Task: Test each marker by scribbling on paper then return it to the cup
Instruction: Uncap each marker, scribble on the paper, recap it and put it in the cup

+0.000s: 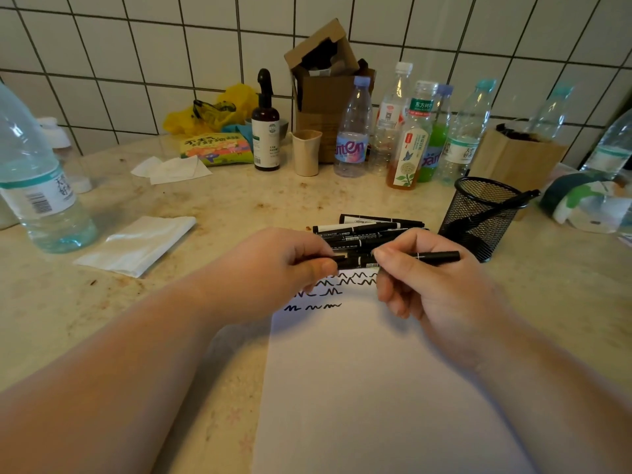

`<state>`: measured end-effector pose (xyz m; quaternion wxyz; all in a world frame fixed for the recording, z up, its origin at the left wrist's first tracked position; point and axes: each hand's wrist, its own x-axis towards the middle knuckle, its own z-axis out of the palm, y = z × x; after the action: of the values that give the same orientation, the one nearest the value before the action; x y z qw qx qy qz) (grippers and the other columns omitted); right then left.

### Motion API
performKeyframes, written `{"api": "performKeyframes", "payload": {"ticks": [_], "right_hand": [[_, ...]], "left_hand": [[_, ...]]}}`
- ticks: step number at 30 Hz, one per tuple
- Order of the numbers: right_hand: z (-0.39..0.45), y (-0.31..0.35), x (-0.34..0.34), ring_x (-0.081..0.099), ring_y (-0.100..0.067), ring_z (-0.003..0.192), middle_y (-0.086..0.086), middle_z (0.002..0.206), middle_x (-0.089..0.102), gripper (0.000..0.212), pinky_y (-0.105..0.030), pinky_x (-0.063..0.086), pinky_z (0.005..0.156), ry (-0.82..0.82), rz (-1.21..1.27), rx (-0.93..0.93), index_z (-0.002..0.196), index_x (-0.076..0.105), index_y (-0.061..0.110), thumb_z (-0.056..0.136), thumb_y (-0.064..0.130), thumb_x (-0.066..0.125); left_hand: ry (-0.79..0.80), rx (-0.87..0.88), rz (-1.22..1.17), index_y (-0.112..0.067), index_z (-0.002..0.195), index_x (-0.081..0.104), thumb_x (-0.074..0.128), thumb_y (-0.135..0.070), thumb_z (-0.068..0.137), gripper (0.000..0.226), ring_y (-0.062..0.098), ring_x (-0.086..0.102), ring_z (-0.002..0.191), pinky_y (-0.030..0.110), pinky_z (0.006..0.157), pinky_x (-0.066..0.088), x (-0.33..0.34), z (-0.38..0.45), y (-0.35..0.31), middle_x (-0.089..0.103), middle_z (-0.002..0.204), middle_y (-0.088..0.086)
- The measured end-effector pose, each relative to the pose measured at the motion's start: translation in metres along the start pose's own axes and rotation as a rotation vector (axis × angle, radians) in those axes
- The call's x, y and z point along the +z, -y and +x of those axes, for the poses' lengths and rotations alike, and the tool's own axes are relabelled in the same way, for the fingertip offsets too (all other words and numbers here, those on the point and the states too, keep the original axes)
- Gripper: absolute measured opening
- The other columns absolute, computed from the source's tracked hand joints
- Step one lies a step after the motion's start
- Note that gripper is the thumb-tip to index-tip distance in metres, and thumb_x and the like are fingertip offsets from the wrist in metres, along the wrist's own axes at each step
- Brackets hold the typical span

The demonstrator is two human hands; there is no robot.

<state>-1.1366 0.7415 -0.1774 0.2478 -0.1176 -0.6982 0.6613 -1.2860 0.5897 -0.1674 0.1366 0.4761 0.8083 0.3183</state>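
Note:
Both hands hold one black marker (434, 257) level above the top of a white paper sheet (369, 388). My left hand (273, 268) pinches its left end, and my right hand (431, 285) grips the barrel, whose right end sticks out past the fingers. Black zigzag scribbles (328, 292) run in rows on the paper under the hands. Several more black markers (369, 230) lie in a pile just beyond the hands. A black mesh cup (478, 217) stands to the right with one marker (506, 205) leaning in it.
Several plastic bottles (410, 131), a brown spray bottle (266, 124), a beige cup (306, 152) and a cardboard box (325, 80) line the tiled wall. A big water bottle (37, 186) stands far left beside folded tissue (136, 244). A paper bag (516, 155) sits behind the mesh cup.

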Motion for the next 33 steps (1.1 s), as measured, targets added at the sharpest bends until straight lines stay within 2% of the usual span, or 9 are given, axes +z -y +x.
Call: {"api": "performKeyframes", "payload": {"ticks": [5, 9, 12, 15, 19, 25, 27, 29, 33], "right_hand": [[0.003, 0.002, -0.006, 0.055, -0.016, 0.048, -0.007, 0.065, 0.066, 0.011, -0.023, 0.043, 0.045, -0.207, -0.009, -0.156, 0.091, 0.069, 0.012, 0.097, 0.009, 0.06], [0.008, 0.011, -0.022, 0.061, -0.017, 0.058, -0.007, 0.083, 0.068, 0.023, -0.025, 0.047, 0.052, -0.46, 0.103, -0.245, 0.104, 0.071, 0.022, 0.101, 0.009, 0.053], [0.013, 0.019, -0.036, 0.062, -0.018, 0.056, -0.005, 0.083, 0.068, 0.024, -0.027, 0.046, 0.051, -0.606, 0.229, -0.288, 0.114, 0.067, 0.017, 0.101, 0.01, 0.048], [0.018, 0.023, -0.045, 0.062, -0.017, 0.052, -0.003, 0.082, 0.067, 0.025, -0.026, 0.047, 0.051, -0.711, 0.263, -0.284, 0.122, 0.062, 0.016, 0.103, 0.012, 0.047], [0.025, 0.021, -0.051, 0.062, -0.012, 0.05, -0.001, 0.085, 0.067, 0.027, -0.024, 0.047, 0.048, -0.75, 0.205, -0.246, 0.128, 0.059, 0.016, 0.105, 0.018, 0.045], [0.033, 0.016, -0.058, 0.058, -0.005, 0.045, 0.005, 0.073, 0.059, 0.018, -0.024, 0.045, 0.048, -0.821, 0.025, -0.215, 0.093, 0.061, 0.032, 0.105, 0.028, 0.048], [0.036, 0.014, -0.061, 0.059, -0.004, 0.046, 0.004, 0.075, 0.059, 0.019, -0.025, 0.046, 0.051, -0.816, 0.013, -0.215, 0.091, 0.061, 0.031, 0.105, 0.029, 0.049], [0.038, 0.012, -0.064, 0.063, -0.006, 0.051, 0.002, 0.08, 0.063, 0.013, -0.025, 0.049, 0.054, -0.797, 0.025, -0.221, 0.106, 0.063, 0.024, 0.105, 0.026, 0.05], [0.04, 0.008, -0.066, 0.068, -0.01, 0.06, 0.0, 0.091, 0.07, 0.045, -0.022, 0.052, 0.057, -0.756, 0.015, -0.228, 0.148, 0.04, 0.011, 0.104, 0.015, 0.048]], "left_hand": [[-0.075, -0.043, 0.04, -0.041, 0.098, 0.065, 0.056, -0.044, 0.094, 0.01, 0.003, 0.063, 0.074, 0.026, 0.069, 0.054, 0.0, 0.001, 0.004, 0.07, 0.081, -0.013], [-0.093, -0.08, 0.106, -0.04, 0.091, 0.066, 0.054, -0.041, 0.095, 0.013, 0.001, 0.062, 0.075, 0.021, 0.067, 0.05, 0.001, 0.0, 0.007, 0.069, 0.082, -0.018], [-0.069, -0.085, 0.151, -0.039, 0.089, 0.067, 0.053, -0.043, 0.095, 0.015, 0.002, 0.063, 0.07, 0.022, 0.066, 0.053, 0.004, 0.001, 0.008, 0.07, 0.08, -0.019], [-0.061, -0.076, 0.167, -0.039, 0.085, 0.067, 0.053, -0.044, 0.095, 0.018, -0.001, 0.06, 0.064, 0.018, 0.058, 0.045, 0.006, 0.001, 0.008, 0.07, 0.078, -0.02], [-0.065, -0.081, 0.182, -0.038, 0.082, 0.067, 0.054, -0.044, 0.095, 0.02, 0.001, 0.059, 0.062, 0.017, 0.056, 0.042, 0.005, 0.002, 0.008, 0.068, 0.075, -0.019], [-0.062, -0.082, 0.194, -0.04, 0.083, 0.066, 0.052, -0.046, 0.095, 0.019, 0.003, 0.062, 0.066, 0.017, 0.059, 0.048, 0.007, 0.002, 0.009, 0.065, 0.078, -0.033], [-0.062, -0.081, 0.185, -0.04, 0.084, 0.066, 0.053, -0.046, 0.095, 0.018, 0.002, 0.063, 0.066, 0.017, 0.06, 0.049, 0.007, 0.003, 0.009, 0.065, 0.078, -0.034], [-0.065, -0.079, 0.186, -0.04, 0.082, 0.066, 0.053, -0.045, 0.095, 0.019, 0.002, 0.061, 0.064, 0.016, 0.057, 0.046, 0.007, 0.004, 0.009, 0.064, 0.077, -0.035], [-0.071, -0.078, 0.188, -0.038, 0.079, 0.066, 0.054, -0.045, 0.095, 0.021, 0.0, 0.059, 0.063, 0.014, 0.053, 0.041, 0.008, 0.003, 0.009, 0.064, 0.076, -0.034]]}}
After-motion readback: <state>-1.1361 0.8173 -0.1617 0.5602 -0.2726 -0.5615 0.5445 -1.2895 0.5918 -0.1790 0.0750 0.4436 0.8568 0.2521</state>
